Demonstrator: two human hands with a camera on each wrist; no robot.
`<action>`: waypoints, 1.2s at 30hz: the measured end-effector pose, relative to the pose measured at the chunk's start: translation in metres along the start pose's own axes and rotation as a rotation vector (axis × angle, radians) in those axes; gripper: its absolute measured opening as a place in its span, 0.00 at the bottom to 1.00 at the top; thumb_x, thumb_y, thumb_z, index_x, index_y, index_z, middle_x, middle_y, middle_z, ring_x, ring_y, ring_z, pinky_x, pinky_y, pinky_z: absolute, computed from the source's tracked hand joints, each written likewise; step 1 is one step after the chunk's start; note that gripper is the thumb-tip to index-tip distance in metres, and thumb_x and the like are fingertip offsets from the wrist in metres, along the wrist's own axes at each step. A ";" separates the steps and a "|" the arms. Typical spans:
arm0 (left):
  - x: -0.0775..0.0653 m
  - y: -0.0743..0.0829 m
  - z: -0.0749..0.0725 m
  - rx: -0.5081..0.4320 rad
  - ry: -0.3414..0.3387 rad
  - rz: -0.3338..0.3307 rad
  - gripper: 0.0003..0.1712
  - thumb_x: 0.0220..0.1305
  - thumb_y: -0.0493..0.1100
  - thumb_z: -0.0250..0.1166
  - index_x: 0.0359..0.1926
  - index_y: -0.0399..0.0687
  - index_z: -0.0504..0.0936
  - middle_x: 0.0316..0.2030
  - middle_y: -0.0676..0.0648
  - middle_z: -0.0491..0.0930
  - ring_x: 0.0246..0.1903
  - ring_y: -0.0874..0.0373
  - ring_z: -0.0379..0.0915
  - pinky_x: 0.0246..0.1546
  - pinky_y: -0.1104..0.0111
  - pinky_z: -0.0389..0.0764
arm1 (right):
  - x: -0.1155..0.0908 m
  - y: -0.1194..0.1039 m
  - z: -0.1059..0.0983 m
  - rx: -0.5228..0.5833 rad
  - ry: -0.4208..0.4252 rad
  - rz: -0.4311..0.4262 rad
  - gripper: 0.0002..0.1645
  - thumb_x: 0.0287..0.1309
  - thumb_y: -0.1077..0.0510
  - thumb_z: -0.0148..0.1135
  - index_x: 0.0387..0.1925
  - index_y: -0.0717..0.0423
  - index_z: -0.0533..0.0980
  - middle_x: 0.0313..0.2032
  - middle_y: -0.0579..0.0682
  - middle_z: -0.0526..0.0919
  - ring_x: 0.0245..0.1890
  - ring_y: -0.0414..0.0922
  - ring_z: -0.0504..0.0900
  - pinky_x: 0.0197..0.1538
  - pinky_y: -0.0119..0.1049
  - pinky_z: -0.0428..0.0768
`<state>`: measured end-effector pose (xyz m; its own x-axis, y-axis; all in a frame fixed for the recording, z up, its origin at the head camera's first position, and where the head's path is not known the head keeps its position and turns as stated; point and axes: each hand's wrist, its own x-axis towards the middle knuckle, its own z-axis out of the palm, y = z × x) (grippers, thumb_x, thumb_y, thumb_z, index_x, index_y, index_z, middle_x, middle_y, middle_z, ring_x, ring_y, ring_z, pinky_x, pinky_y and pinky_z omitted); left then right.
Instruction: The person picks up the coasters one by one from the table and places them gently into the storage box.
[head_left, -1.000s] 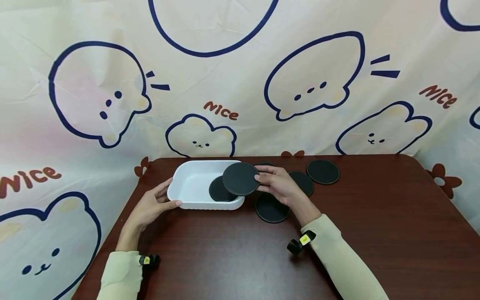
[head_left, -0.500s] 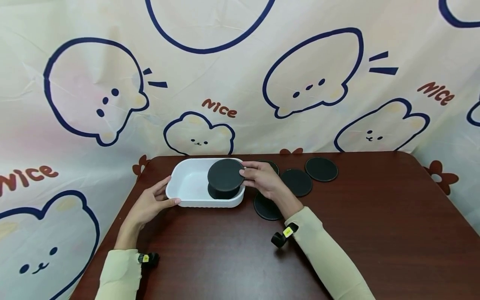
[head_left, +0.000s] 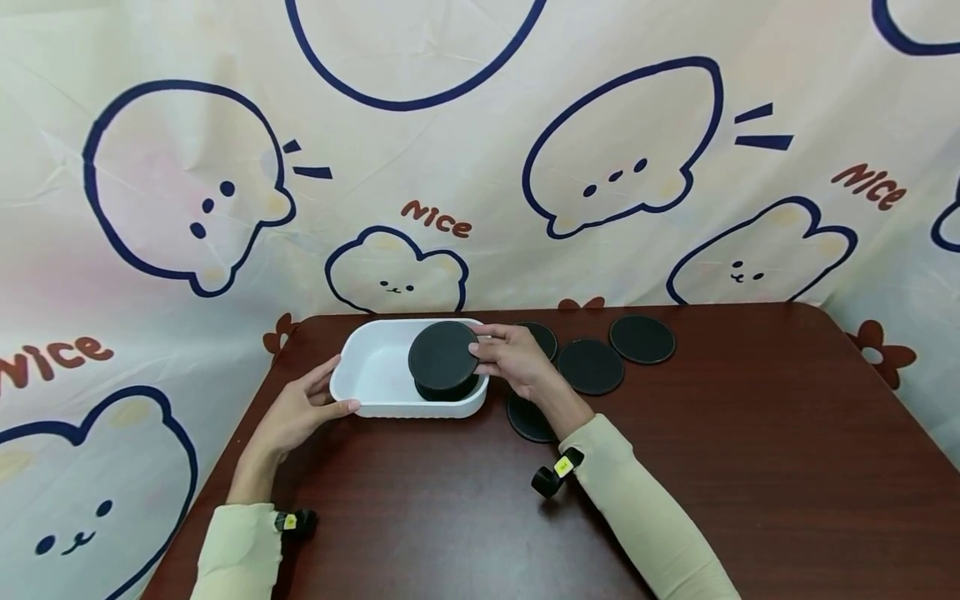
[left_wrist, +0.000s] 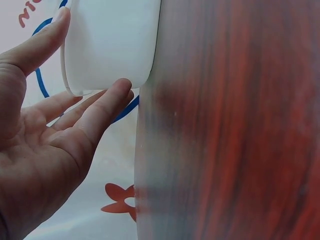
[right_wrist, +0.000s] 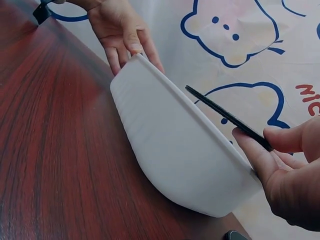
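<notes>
A white oblong plastic tray (head_left: 405,412) stands near the table's back edge. At its left end, my left hand (head_left: 296,412) holds the tray between thumb and fingers, as the left wrist view also shows (left_wrist: 55,145). My right hand (head_left: 517,362) pinches the edge of a round black coaster (head_left: 442,354), thumb on top and fingers beneath. In the right wrist view the held coaster (right_wrist: 225,116) hangs tilted above the tray's rim. Another black coaster (head_left: 448,394) lies inside the tray at its right side, mostly covered by the held one.
Several more black coasters lie flat right of the tray: one (head_left: 642,339) at the back, one (head_left: 591,367) in the middle, one (head_left: 542,337) behind my right hand and one (head_left: 529,418) partly under my right wrist. A patterned curtain (head_left: 495,275) hangs behind the brown table (head_left: 420,517).
My right hand has carried the coaster leftward, from the tray's right edge to over the coaster inside. My left hand has stayed at the tray's left end.
</notes>
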<state>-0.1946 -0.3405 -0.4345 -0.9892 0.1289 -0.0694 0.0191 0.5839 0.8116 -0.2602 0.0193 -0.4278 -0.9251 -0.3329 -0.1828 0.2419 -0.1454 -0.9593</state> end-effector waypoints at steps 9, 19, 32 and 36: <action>-0.001 0.001 0.001 -0.006 0.001 -0.002 0.58 0.68 0.51 0.77 0.87 0.45 0.51 0.77 0.29 0.67 0.69 0.32 0.77 0.62 0.55 0.82 | 0.001 -0.001 0.009 -0.099 0.020 -0.047 0.28 0.73 0.68 0.64 0.72 0.60 0.76 0.63 0.64 0.86 0.46 0.42 0.92 0.48 0.37 0.92; -0.002 0.002 0.000 -0.008 0.004 -0.005 0.58 0.69 0.50 0.77 0.87 0.45 0.51 0.77 0.29 0.67 0.69 0.33 0.77 0.61 0.60 0.86 | 0.000 0.000 0.017 -0.326 0.048 -0.115 0.25 0.73 0.65 0.66 0.69 0.59 0.79 0.60 0.63 0.87 0.55 0.54 0.91 0.49 0.40 0.92; -0.003 0.001 0.001 -0.014 0.005 -0.003 0.57 0.69 0.50 0.76 0.87 0.45 0.51 0.78 0.30 0.66 0.70 0.33 0.76 0.61 0.59 0.85 | -0.014 -0.017 0.017 -0.885 0.118 -0.307 0.29 0.75 0.45 0.67 0.69 0.55 0.80 0.69 0.55 0.83 0.68 0.52 0.84 0.69 0.51 0.83; -0.001 0.002 0.001 -0.014 0.000 0.002 0.58 0.69 0.50 0.77 0.87 0.45 0.51 0.78 0.29 0.67 0.70 0.33 0.76 0.61 0.60 0.86 | -0.018 -0.020 0.010 -0.855 0.092 -0.326 0.29 0.75 0.46 0.67 0.69 0.56 0.80 0.67 0.56 0.85 0.66 0.52 0.86 0.66 0.50 0.85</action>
<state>-0.1932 -0.3391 -0.4336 -0.9892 0.1298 -0.0681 0.0187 0.5727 0.8196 -0.2455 0.0186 -0.4027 -0.9380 -0.3156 0.1435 -0.3000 0.5312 -0.7924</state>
